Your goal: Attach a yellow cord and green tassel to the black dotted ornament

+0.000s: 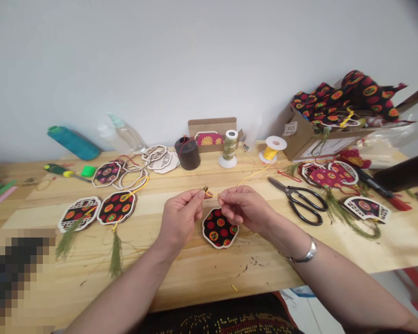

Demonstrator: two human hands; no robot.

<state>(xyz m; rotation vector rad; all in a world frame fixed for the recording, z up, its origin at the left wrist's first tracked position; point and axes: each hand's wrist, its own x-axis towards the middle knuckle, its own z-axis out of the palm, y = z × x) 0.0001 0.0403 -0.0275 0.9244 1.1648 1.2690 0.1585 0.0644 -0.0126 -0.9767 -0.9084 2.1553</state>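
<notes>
Your left hand and right hand each pinch the yellow cord between fingertips, above the fabric-covered ornament lying near the tabletop's front edge. The cord runs back to a yellow spool near the rear edge; scissors lie just right.

Scissors, teal cone, cardboard box.

The number "3025" can be read on a white label stuck to the cardboard box, well beyond the right hand, to its right; the smaller print is illegible.
</notes>
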